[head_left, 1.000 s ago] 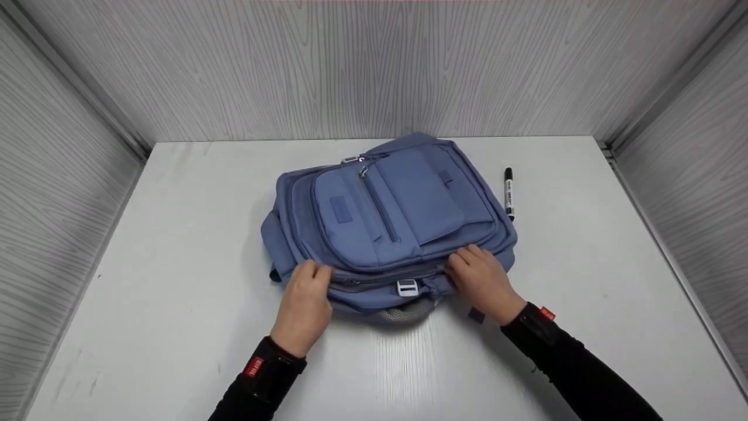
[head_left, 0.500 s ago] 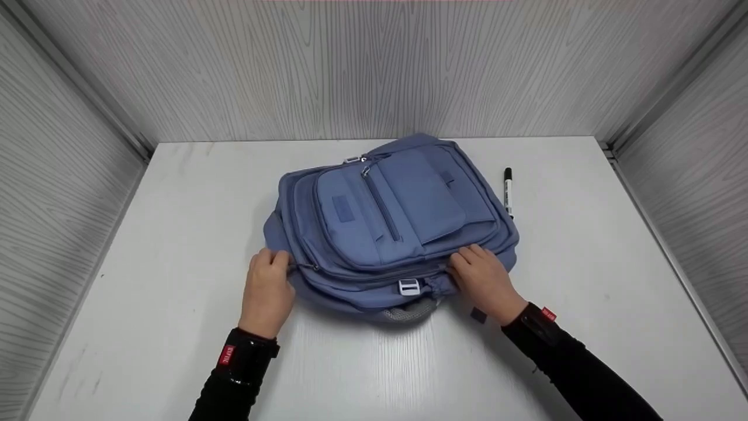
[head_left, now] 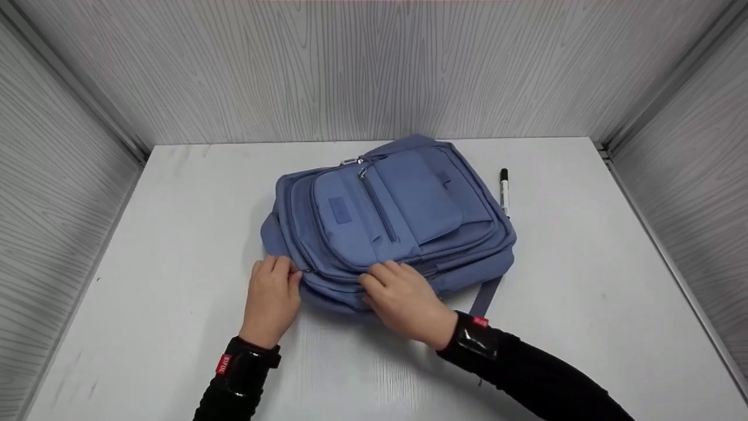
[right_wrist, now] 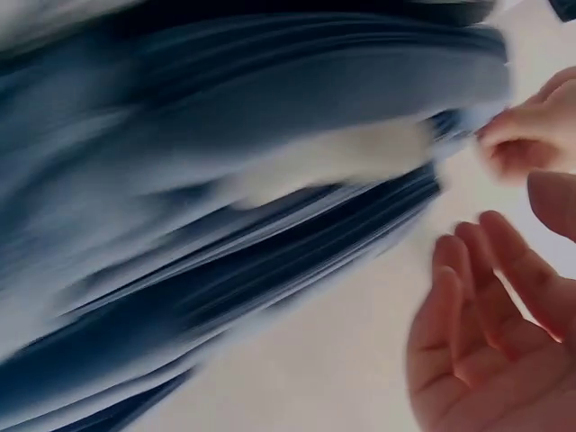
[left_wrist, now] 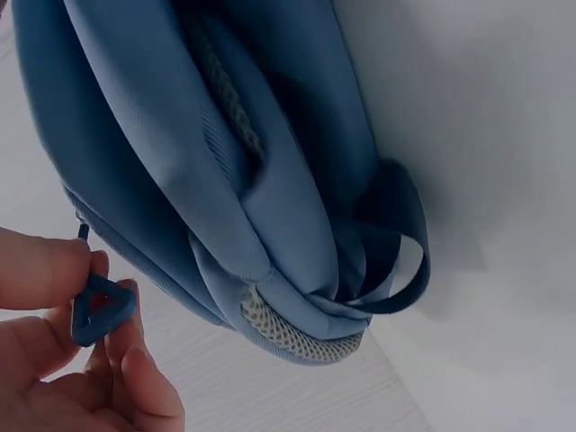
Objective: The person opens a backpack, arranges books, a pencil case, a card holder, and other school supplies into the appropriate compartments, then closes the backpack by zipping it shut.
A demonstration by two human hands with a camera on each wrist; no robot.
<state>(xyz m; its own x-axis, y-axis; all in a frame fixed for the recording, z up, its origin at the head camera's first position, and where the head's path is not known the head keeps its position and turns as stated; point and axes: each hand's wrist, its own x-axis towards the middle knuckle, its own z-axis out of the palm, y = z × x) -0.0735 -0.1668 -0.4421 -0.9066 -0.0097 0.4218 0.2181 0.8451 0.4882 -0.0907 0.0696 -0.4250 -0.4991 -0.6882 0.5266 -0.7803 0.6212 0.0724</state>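
Observation:
A blue backpack (head_left: 397,216) lies flat on the white table (head_left: 175,234), front pockets up. My left hand (head_left: 290,276) is at its near left corner. In the left wrist view its thumb and fingers (left_wrist: 45,268) pinch a blue triangular zipper pull (left_wrist: 101,310) beside the backpack (left_wrist: 270,180). My right hand (head_left: 381,278) rests on the middle of the backpack's near edge. The blurred right wrist view shows its fingers (right_wrist: 477,315) loosely spread, holding nothing, next to the backpack (right_wrist: 225,162).
A black-capped marker (head_left: 504,193) lies on the table just right of the backpack. A blue strap (head_left: 484,295) sticks out at the near right corner. Grey wood-grain walls (head_left: 374,70) close in the table at the back and on both sides.
My right hand has slid left along the backpack's near edge, from the right side to the middle. My left hand moved left to the corner earlier and now stays there on the zipper pull.

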